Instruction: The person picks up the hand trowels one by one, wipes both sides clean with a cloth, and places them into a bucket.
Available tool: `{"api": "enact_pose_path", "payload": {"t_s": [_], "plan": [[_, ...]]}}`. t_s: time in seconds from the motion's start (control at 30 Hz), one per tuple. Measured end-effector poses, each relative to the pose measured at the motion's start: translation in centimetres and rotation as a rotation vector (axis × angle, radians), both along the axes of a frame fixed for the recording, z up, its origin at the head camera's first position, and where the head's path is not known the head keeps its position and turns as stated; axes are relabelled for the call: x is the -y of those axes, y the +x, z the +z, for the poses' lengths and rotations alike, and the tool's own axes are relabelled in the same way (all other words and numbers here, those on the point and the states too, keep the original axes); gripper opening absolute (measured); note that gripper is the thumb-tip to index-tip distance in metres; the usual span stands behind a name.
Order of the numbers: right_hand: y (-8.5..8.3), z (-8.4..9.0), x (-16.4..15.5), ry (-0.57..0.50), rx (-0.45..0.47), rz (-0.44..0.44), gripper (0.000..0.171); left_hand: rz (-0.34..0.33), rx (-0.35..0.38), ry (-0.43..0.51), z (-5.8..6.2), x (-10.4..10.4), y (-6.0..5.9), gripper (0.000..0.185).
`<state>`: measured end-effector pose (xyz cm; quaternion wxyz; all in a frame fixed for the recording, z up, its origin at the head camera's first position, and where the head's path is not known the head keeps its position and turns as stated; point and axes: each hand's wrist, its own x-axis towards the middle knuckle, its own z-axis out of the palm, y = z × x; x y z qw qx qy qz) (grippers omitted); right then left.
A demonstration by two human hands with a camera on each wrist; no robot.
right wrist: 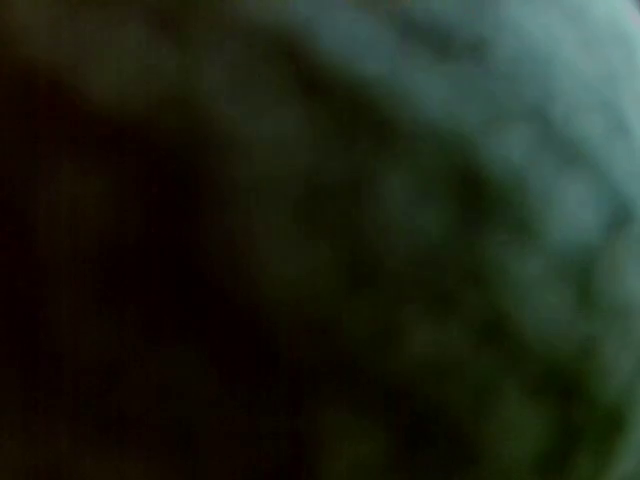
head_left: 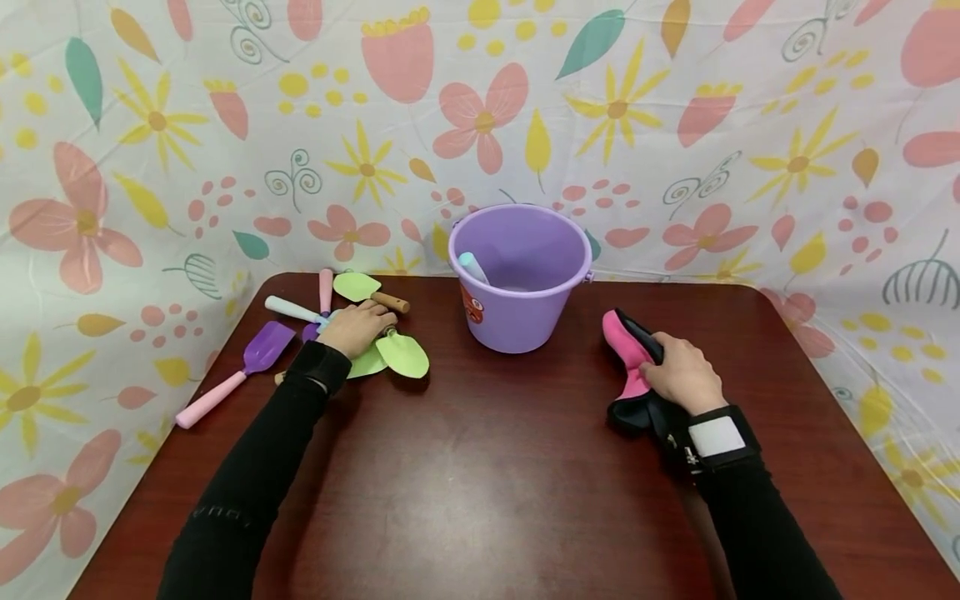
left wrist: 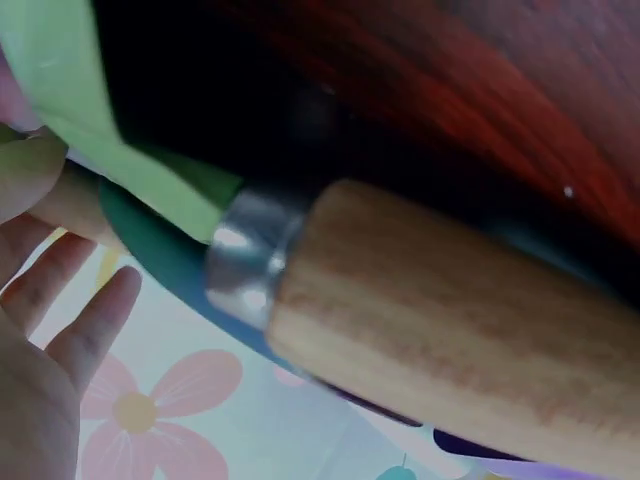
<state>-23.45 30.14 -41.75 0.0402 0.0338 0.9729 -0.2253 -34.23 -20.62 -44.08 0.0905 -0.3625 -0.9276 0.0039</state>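
1. We looked into a curtained-off work corner; whether it belonged to a home or a studio, we could not tell.
2. We saw flower-printed cloth [head_left: 495, 125] hanging behind the dark wooden table [head_left: 480, 450] and along both its sides.

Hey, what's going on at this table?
A person has their left hand on a bunch of little garden tools; I can't tell whether its fingers hold one. Their right hand grips a soft-looking pink-and-black thing over the table. Between the hands, farther back, stands a purple bucket with something light blue inside.
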Motion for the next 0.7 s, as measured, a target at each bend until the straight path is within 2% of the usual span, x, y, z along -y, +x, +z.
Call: {"api": "enact_pose_path", "payload": {"t_s": [0.17, 0.3, 0.47, 0.57, 0.7], "plan": [[1.1, 1.5, 0.5, -0.036, -0.115, -0.003, 0.05, -0.054, -0.003, 0.133, 0.7, 0.0, 0.2, 0.015], [2.0, 2.7, 1.1, -0.056, -0.186, -0.003, 0.047, -0.077, 0.013, 0.192, 1.4, -0.3, 0.7, 0.019], [3.1, 4.0, 2.0, -0.072, -0.261, 0.006, 0.044, -0.047, 0.102, 0.251, 1.9, -0.9, 2.4, 0.019], [3.8, 4.8, 2.7, -0.086, -0.311, 0.018, 0.043, -0.048, 0.158, 0.309, 2.1, -1.7, 3.6, 0.017], [4.8, 6.3, 3.5, -0.105, -0.381, 0.018, 0.039, -0.051, 0.253, 0.386, 2.2, -3.0, 5.1, 0.024]]}}
